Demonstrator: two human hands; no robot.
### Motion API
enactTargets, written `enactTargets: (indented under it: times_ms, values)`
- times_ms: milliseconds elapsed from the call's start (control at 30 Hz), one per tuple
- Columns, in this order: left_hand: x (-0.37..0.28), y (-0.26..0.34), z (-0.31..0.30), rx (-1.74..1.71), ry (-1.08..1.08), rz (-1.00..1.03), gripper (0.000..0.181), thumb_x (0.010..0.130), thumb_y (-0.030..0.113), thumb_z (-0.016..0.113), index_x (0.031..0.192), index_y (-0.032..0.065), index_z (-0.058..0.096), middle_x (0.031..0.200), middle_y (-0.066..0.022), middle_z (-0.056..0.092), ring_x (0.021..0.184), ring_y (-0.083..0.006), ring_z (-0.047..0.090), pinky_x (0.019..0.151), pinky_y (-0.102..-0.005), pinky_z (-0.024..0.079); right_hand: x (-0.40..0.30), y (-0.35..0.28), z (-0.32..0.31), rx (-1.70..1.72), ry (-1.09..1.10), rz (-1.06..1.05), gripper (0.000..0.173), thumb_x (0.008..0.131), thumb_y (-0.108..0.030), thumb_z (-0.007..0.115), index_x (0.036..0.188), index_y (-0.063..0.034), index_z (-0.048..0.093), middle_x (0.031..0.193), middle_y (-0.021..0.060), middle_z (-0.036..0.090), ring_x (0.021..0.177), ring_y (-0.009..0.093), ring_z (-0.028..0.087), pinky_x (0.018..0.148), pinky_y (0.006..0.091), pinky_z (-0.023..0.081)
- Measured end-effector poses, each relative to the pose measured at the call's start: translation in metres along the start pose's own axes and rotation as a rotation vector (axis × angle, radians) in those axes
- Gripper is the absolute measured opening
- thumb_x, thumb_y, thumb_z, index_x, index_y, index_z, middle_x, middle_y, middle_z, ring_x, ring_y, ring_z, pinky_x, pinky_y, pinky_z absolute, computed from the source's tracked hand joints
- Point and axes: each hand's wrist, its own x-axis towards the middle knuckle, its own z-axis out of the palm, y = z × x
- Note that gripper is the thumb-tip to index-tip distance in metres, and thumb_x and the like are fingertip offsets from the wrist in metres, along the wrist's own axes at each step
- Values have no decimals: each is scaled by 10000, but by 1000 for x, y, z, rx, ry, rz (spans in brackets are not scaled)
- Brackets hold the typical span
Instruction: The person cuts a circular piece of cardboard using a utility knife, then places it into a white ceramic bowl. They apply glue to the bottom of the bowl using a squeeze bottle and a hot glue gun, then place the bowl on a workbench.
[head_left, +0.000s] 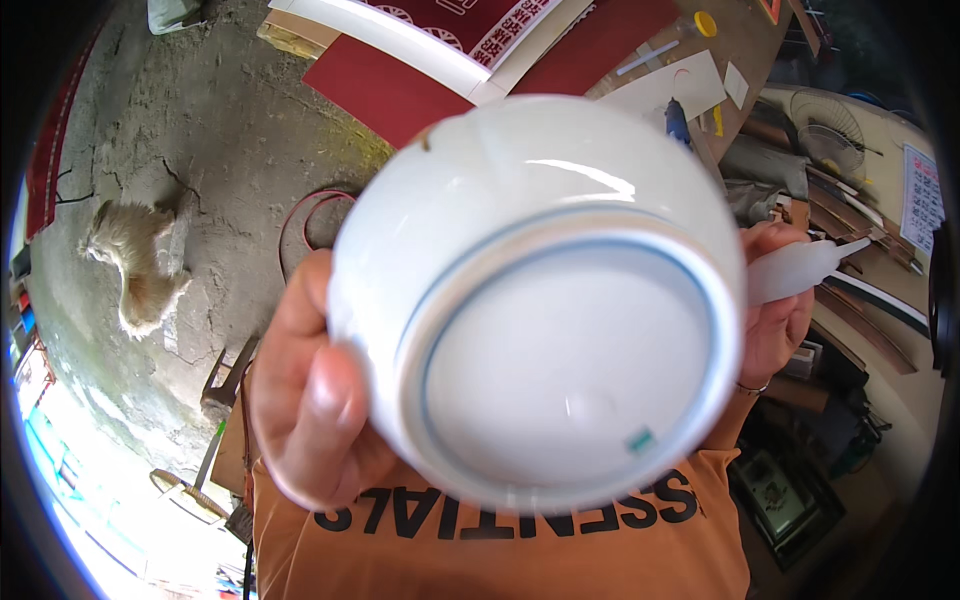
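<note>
A white glazed ceramic bowl (570, 352) with blue rings around its foot fills the middle of the view, its underside towards the camera. My left hand (322, 382) grips the bowl's rim side at the left, thumb on the outside. Behind the bowl's right edge, my right hand (776, 322) holds a translucent white squeeze bottle (795, 271) with a narrow nozzle pointing right. A small green mark sits inside the foot ring, and a brown spot shows near the bowl's upper left edge. The bowl hides part of both hands.
Beyond the bowl, a workbench (750, 112) carries dark red sheets (390, 86), a blue-handled tool (676, 121) and a yellow lid (705, 24). A light-furred dog (139, 262) is on the concrete floor at left. Wood strips (862, 225) and a fan (827, 131) stand at right.
</note>
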Motion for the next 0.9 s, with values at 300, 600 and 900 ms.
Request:
enactTargets:
  times_ms: [300, 600, 900]
  values:
    - [2, 20, 16, 28, -111, 122, 418, 1041, 261, 547, 1251, -87, 451, 1157, -224, 648, 1047, -203, 654, 973, -343, 505, -11, 24, 14, 117, 135, -57, 612, 1038, -398, 621, 1345, 115, 492, 1236, 221, 595, 1016, 262, 645, 872, 395, 529]
    - [11, 27, 16, 138, -136, 121, 428, 1061, 283, 540, 1279, -72, 446, 1178, -195, 640, 1081, -188, 642, 996, -336, 496, -1, 14, 16, 186, 33, 15, 636, 1025, -435, 633, 1373, 74, 475, 1103, 218, 678, 953, 272, 678, 783, 366, 565]
    - [34, -4, -13, 209, 60, -194, 389, 1090, 298, 531, 1283, -30, 446, 1174, -134, 626, 1109, -151, 628, 1001, -312, 491, -1, -8, 4, -237, -14, 90, 583, 1035, -405, 627, 1338, 76, 494, 1150, 175, 670, 970, 236, 682, 851, 344, 554]
